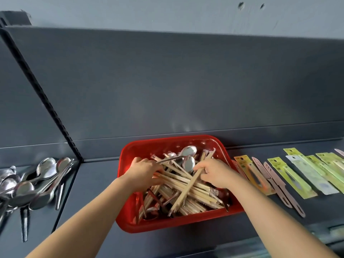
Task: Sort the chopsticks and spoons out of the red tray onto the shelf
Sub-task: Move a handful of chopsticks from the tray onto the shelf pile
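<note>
Red tray (125, 157) sits on the grey shelf (96, 183), its far rim near the back wall, heaped with chopsticks (178, 178) and spoons (188, 163). The left grip (143, 170) reaches in at the tray's left side, fingers curled round the thin handle of a spoon (171, 158). The right grip (214, 174), at the right side, pinches a chopstick pair (186, 190) lying slantwise across the heap. Beyond the divider (55, 118) to the left lies a spoon pile (28, 185). Right of the tray, packs (296, 179) lie in a row.
</note>
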A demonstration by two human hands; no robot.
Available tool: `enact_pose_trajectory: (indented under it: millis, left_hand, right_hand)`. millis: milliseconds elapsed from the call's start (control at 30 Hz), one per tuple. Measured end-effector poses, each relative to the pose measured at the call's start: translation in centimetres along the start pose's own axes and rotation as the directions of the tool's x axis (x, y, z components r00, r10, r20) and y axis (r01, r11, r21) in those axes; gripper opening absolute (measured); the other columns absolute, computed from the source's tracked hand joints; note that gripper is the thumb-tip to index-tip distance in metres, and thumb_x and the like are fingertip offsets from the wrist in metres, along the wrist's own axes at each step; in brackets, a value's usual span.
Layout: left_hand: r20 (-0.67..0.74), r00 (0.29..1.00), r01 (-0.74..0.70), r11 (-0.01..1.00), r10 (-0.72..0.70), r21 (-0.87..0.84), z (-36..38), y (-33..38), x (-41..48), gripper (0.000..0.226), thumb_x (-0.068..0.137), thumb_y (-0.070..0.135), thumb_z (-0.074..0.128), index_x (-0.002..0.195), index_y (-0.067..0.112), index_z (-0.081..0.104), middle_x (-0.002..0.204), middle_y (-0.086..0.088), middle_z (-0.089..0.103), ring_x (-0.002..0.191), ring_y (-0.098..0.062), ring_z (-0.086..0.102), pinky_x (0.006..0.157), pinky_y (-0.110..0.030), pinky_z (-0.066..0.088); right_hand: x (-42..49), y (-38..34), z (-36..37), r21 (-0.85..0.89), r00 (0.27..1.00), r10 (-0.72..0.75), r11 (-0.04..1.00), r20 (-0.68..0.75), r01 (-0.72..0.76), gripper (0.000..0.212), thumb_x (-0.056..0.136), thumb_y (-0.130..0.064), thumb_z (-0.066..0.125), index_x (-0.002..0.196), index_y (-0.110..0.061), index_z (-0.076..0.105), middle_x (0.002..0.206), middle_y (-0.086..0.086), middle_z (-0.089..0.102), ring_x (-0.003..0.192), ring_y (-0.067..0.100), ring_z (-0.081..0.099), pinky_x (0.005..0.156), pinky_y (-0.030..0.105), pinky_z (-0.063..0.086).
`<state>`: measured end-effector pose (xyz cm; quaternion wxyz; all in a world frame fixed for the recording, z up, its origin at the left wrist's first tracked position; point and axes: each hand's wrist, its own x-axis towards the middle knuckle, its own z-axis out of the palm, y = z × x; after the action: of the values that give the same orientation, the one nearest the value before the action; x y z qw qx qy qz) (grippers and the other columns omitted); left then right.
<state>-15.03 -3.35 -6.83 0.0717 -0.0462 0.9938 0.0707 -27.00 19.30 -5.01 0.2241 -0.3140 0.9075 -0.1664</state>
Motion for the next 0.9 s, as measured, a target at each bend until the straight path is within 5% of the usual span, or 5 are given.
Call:
enact_pose_trajectory:
  millis: [167,367,533,700,900]
  left_hand:
    - [-0.036,0.998,-0.047,0.999,0.048,0.011,-2.3,0.0,-0.1,0.026,0.087,0.048,0.059,0.106,0.031,0.063,0.108,0.011,0.062,0.105,-0.013,0.057,0.09,-0.031,0.033]
    - [0.045,0.991,0.126,0.99,-0.124,-0.055,-4.9,-1.9,-2.3,0.02,0.082,0.05,0.064,0.096,0.037,0.067,0.092,0.017,0.063,0.084,-0.006,0.058,0.075,-0.028,0.046]
    - [0.163,0.977,0.167,0.973,-0.141,-0.16,-4.7,-2.7,-3.6,0.025,0.082,0.059,0.053,0.077,0.036,0.062,0.078,0.011,0.063,0.069,-0.012,0.057,0.068,-0.034,0.049]
    - [0.204,0.95,0.281,0.934,-0.238,-0.22,-4.8,-3.1,-4.6,0.047,0.087,0.06,0.05,0.074,0.016,0.058,0.065,0.005,0.049,0.058,-0.015,0.041,0.059,-0.032,0.034]
    - [0.216,0.921,0.383,0.855,-0.325,-0.349,-5.0,-3.1,-5.3,0.041,0.094,0.053,0.046,0.071,0.018,0.048,0.063,0.002,0.046,0.054,-0.016,0.042,0.053,-0.027,0.034]
  right_hand:
    - [0.2,0.1,-0.9,-0.039,0.99,-0.049,0.998,-0.133,0.044,0.025,0.09,-0.021,0.062,0.105,-0.039,0.07,0.101,-0.017,0.052,0.088,0.009,0.056,0.073,0.024,0.044]
    - [1.1,-0.7,-2.4,-0.006,0.964,-0.096,0.995,-0.246,0.097,0.013,0.091,-0.033,0.063,0.1,-0.028,0.072,0.106,-0.006,0.039,0.105,0.015,0.037,0.099,0.03,0.035]
    - [0.9,-2.9,-2.9,0.177,0.99,-0.058,0.981,-0.128,0.081,0.027,0.096,-0.027,0.053,0.07,-0.023,0.054,0.074,0.001,0.055,0.064,0.016,0.051,0.06,0.038,0.043]
    - [0.9,-2.6,-1.2,0.103,0.999,0.007,0.995,0.05,-0.012,0.021,0.099,-0.024,0.045,0.079,-0.019,0.047,0.066,-0.001,0.044,0.05,0.012,0.037,0.048,0.029,0.03]
    - [-0.1,-1.8,-0.1,0.249,0.985,0.068,0.963,0.161,-0.107,0.027,0.079,-0.033,0.075,0.091,-0.013,0.062,0.071,-0.001,0.05,0.058,0.011,0.045,0.054,0.023,0.036]
